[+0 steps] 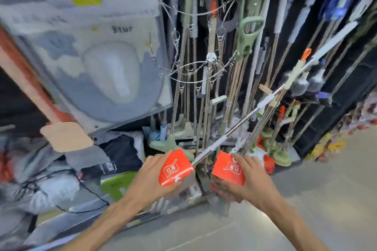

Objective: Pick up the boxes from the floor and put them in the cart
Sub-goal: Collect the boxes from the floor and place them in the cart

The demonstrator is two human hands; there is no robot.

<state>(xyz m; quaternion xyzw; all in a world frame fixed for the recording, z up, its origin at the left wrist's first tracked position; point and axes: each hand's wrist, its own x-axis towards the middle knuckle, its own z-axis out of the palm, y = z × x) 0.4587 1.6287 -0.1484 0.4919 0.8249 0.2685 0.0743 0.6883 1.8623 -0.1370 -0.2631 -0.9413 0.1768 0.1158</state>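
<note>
Each of my hands holds a small red box with a white label. My left hand grips one red box from its left side, thumb curled under its lower edge. My right hand grips the second red box from the right, fingers over its top corner. Both boxes are lifted above the floor, roughly level with each other, a short gap between them. No cart shows in the head view. The frame is motion-blurred.
Straight ahead stands a rack of mops and brooms, with a metal pole leaning out between the boxes. Bath mats hang at the left above piled cloths and a black cable. Grey floor spreads to the right.
</note>
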